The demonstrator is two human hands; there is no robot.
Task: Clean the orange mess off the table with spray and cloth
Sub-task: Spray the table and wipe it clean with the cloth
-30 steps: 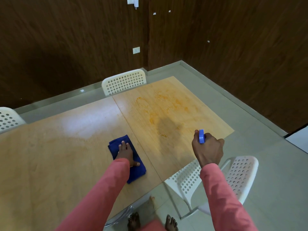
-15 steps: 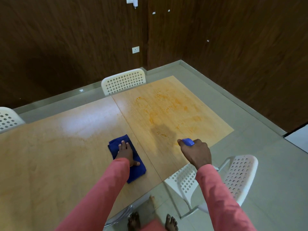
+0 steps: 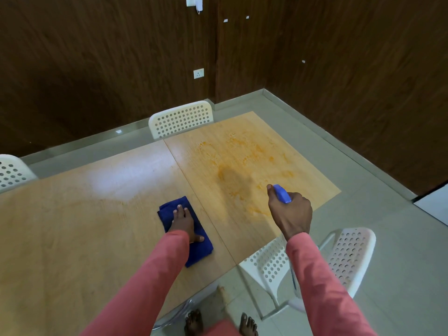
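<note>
Pressing cloth [image 3: 184, 229] under left hand [image 3: 185, 223], likely flat

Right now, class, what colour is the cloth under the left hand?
Dark blue; the cloth shows best in the head view.

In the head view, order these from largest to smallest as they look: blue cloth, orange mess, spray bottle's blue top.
1. orange mess
2. blue cloth, partly under the left hand
3. spray bottle's blue top, mostly hidden by the right hand

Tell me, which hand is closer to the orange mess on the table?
The right hand. It grips the blue spray bottle just above the near edge of the orange mess. The left hand rests on the blue cloth, left of the stain.
</note>
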